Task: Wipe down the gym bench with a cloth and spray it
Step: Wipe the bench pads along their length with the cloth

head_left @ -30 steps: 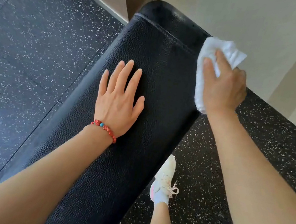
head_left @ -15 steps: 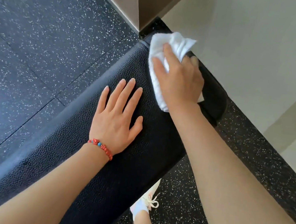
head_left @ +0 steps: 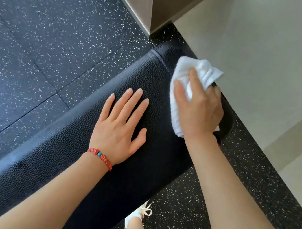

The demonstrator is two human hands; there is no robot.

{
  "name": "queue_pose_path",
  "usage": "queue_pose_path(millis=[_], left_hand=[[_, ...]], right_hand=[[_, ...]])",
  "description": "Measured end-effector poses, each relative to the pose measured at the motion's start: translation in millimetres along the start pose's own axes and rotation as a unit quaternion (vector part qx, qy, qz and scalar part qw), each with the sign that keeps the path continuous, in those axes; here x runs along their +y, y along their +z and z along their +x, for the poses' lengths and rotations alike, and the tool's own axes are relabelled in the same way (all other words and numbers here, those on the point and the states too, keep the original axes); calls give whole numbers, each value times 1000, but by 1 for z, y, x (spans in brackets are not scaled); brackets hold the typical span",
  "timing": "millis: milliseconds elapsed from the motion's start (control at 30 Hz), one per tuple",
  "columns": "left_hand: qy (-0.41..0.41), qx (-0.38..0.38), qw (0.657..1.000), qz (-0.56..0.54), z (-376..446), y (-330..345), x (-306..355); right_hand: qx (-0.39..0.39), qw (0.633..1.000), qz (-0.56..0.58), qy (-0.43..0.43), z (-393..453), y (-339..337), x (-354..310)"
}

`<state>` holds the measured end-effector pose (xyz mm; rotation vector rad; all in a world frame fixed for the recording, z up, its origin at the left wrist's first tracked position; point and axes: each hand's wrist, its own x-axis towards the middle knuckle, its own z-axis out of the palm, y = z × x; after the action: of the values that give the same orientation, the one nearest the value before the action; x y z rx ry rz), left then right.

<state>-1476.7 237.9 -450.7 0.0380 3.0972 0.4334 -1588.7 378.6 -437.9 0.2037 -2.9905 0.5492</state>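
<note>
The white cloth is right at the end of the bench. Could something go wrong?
Maybe. The white cloth under the right hand sits at the far corner of the bench, so a hard push might slip it off the edge. The left hand lies flat on the pad; the patch beneath it could get missed.

Wall [head_left: 269, 53] close beyond bench [head_left: 76, 152] end

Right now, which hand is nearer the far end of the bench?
Right. The right hand presses the white cloth near the bench end; the left hand lies flat farther back.
</note>
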Motion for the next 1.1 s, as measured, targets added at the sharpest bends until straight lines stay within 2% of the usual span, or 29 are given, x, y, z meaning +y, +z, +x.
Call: queue_pose_path(millis=[200,500,700,833,933,1100], left_hand=[[4,5,1000,-3,0,1,-1],[4,-6,1000,4,-2,0,-1],[-7,-40,999,15,-1,-5,4],[-24,-68,997,14,-1,-14,11],[-57,-87,994,-14,-9,-27,22],[-56,-94,992,-55,-40,-61,49]], right_hand=[[-38,998,11,-53,47,27,-34],[18,1000,18,-18,-1,-6,33],[22,998,5,55,-53,-29,69],[-27,993,3,113,-75,-45,73],[-47,973,77,212,-95,-64,73],[16,922,170,347,-155,-109,60]])
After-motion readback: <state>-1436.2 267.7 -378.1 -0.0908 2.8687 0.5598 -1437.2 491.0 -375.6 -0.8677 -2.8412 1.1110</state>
